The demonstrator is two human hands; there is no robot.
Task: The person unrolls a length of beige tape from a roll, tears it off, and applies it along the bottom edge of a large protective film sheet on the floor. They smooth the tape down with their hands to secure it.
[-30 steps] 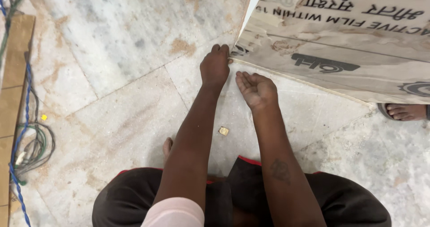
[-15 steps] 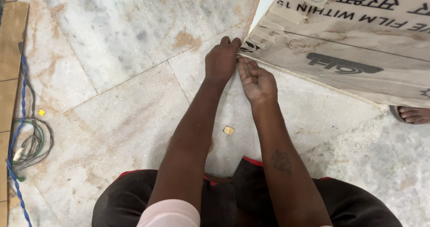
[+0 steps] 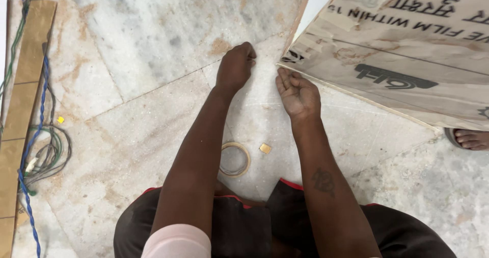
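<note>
Board (image 3: pixel 407 59) corner overhangs open marble floor (image 3: pixel 127 110); right hand (image 3: pixel 298 92) half-open, fingertips on that corner, left hand (image 3: pixel 235 67) curled shut on nothing visible just beside it.

1 head-worn camera looks steeply down, close over the person's knees, at the marble floor (image 3: pixel 127 59) ahead; a board (image 3: pixel 407 59) fills the upper right.
</note>
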